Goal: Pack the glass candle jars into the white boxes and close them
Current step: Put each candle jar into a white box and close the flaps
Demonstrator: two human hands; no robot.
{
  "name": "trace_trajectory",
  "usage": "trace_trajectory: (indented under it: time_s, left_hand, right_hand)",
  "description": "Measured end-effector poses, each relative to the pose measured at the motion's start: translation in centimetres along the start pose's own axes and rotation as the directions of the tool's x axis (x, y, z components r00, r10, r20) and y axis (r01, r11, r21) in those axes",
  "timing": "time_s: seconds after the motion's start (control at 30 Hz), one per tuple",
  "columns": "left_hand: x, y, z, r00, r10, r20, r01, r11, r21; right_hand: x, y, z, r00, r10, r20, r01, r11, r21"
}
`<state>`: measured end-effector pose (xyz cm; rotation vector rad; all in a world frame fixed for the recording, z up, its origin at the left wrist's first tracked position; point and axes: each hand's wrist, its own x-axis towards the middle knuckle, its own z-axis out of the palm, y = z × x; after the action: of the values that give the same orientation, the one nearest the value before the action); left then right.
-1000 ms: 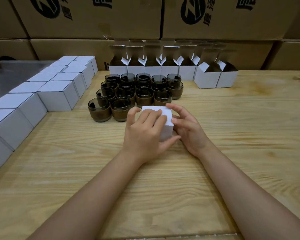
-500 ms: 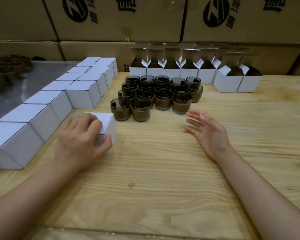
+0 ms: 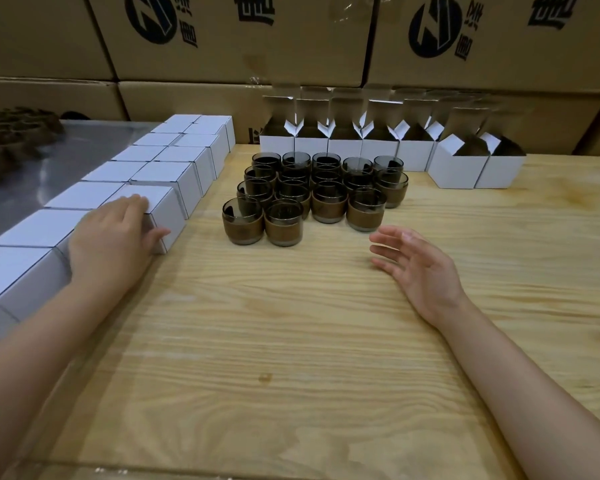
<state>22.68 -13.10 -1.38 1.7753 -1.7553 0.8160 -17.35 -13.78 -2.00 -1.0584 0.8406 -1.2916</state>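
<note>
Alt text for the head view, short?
A person's left hand holds a closed white box at the near end of a double row of closed boxes on the left of a wooden table. The open right hand is near a cluster of glass candle jars, with open white boxes behind them.

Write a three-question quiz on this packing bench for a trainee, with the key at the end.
1. Multiple choice: where does the row of open white boxes stand relative to the candle jars?
A. on the far side of them
B. between them and the person
C. stacked on top of them
2. True or false: the right hand is holding a jar.
3. Fill the gap: the left hand grips a white box whose lid is ____.

Key: 1 A. 2 false, its fingers are spread and it holds nothing. 3 closed.
</note>
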Motion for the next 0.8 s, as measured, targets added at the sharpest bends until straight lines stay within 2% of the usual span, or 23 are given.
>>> trace_trajectory:
  time_s: [0.2, 0.37, 0.43, 0.47, 0.53, 0.6, 0.67, 0.8]
  left_hand:
    - [1.4, 0.4, 0.8, 0.996, -0.053, 0.072, 0.051, 0.998, 0.031]
    - [1.8, 1.9, 0.1, 0.975, -0.18, 0.131, 0.184, 0.983, -0.023]
    - [2.0, 4.1, -0.9, 0.979, -0.203, 0.013, 0.203, 0.971, -0.122]
    - [2.1, 6.1, -1.8, 0.977, -0.206, -0.054, 0.189, 0.956, -0.224]
    - [1.7, 11.3, -3.8, 0.983, -0.169, -0.068, 0.117, 0.871, -0.478]
    - [0.8, 16.9, -5.0, 1.0, -0.008, -0.025, -0.008, 0.79, -0.613]
    - [-0.4, 21.7, -5.3, 0.991, 0.125, 0.045, -0.067, 0.76, -0.647]
    - [-2.2, 25.5, -2.9, 0.902, 0.174, 0.396, 0.097, 0.81, -0.578]
  right_hand:
    - [0.1, 0.1, -0.1, 1.0, 0.003, 0.004, -0.003, 1.0, 0.001]
    - [0.2, 0.1, -0.1, 1.0, 0.014, 0.006, -0.014, 1.0, 0.018]
    - [0.2, 0.0, 0.0, 1.0, 0.017, 0.0, -0.017, 1.0, 0.025]
    - [0.2, 0.0, 0.0, 1.0, 0.016, -0.003, -0.016, 0.999, 0.03]
    - [0.2, 0.0, 0.1, 1.0, 0.02, -0.009, -0.02, 0.999, 0.029]
    - [0.3, 0.0, 0.2, 1.0, 0.024, -0.014, -0.023, 0.999, 0.025]
    - [0.3, -0.1, 0.2, 0.999, 0.026, -0.024, -0.025, 0.999, 0.037]
    - [0.0, -0.1, 0.1, 0.999, 0.015, -0.047, -0.014, 0.999, 0.04]
